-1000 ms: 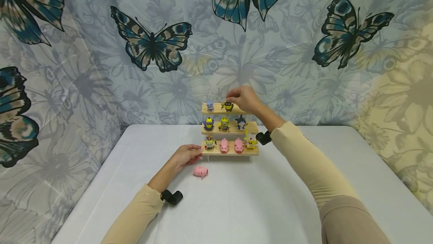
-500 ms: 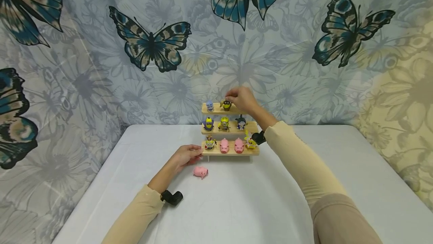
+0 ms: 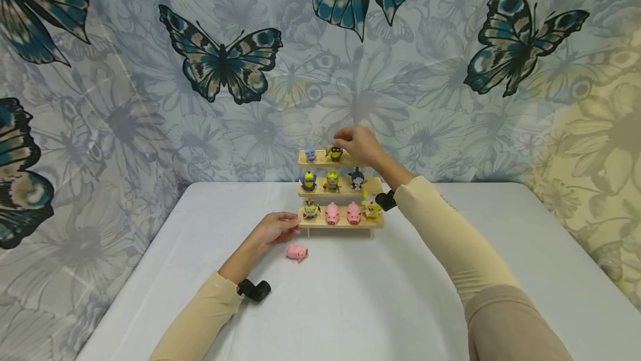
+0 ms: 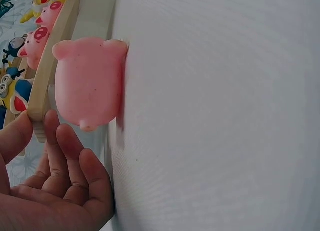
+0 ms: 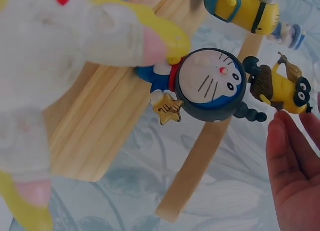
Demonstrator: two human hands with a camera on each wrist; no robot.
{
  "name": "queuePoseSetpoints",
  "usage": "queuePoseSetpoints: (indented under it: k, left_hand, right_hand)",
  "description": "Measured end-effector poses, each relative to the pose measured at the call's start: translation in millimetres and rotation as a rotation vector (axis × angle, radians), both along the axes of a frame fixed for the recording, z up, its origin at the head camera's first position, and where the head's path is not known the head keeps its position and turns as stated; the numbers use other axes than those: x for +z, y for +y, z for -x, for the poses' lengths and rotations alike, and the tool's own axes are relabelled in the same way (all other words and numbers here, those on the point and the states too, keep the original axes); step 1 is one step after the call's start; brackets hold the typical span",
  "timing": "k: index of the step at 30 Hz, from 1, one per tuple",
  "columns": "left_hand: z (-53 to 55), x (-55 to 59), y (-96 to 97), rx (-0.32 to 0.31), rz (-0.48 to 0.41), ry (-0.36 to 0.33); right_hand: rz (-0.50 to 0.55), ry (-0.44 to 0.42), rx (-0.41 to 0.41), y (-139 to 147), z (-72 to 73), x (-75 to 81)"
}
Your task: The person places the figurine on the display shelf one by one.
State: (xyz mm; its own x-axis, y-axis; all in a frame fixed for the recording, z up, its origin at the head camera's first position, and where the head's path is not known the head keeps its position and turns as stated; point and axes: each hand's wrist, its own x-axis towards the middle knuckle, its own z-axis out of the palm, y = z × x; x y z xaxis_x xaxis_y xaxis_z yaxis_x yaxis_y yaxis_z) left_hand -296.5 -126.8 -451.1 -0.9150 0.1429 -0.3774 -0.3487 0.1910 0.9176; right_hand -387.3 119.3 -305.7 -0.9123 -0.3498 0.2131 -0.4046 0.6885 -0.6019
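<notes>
My left hand (image 3: 272, 228) pinches the left end of the bottom tier of a three-tier wooden display stand (image 3: 345, 226), thumb above and fingers below in the left wrist view. On the top tier, my right hand (image 3: 361, 145) holds a yellow minion figure (image 5: 285, 92) with dark goggles by its upper part; the thumb is largely cut off in the right wrist view. A small pale-blue figure (image 3: 310, 153) stands to its left. In front of the stand, a pink toy pig (image 4: 90, 81) lies on the white tablecloth near my left hand.
Two minion figures (image 3: 309, 181) and a Doraemon figure (image 5: 210, 85) stand on the middle tier. The bottom tier bears a crowned figure (image 3: 310, 209), two pink pigs (image 3: 332, 213) and a yellow-and-white figure (image 3: 371, 208). A butterfly-print cloth (image 3: 225, 144) hangs behind.
The right hand and its minion figure have shifted slightly left along the top tier, mostly in the first half second. My left hand keeps its grip on the stand.
</notes>
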Motion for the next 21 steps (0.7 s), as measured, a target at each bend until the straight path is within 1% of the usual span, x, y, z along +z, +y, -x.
queuePoseSetpoints:
  k: [1,4,7,10,12,16,18,21]
  left_hand:
    - [0.1,-0.2,0.0,0.002,-0.002,0.001]
    - [0.5,-0.2,-0.1,0.003,-0.006,0.005]
    - [0.5,-0.7,0.4,0.001,-0.016,0.001]
    - [0.2,-0.6,1.2,-0.004,-0.034,0.000]
    - [0.2,-0.2,1.3,-0.004,-0.049,0.005]
    - [0.5,0.0,1.0,-0.003,-0.066,0.016]
    - [0.8,-0.3,0.9,-0.001,-0.065,0.014]
    - [0.6,-1.9,1.4,0.000,-0.060,0.009]
  right_hand:
    - [-0.002,-0.011,0.003,0.6,0.8,0.6]
    - [-0.035,0.023,0.002,1.5,-1.9,5.1]
    - [-0.072,0.107,0.009,3.1,-4.4,9.0]
    - [-0.083,0.191,0.028,4.5,-10.1,14.2]
    - [-0.094,0.238,0.050,3.6,-16.1,18.6]
    - [-0.119,0.295,0.116,-1.9,-31.5,22.7]
    - [-0.133,0.320,0.160,-5.5,-40.6,21.0]
    - [-0.133,0.354,0.234,-10.0,-54.4,13.1]
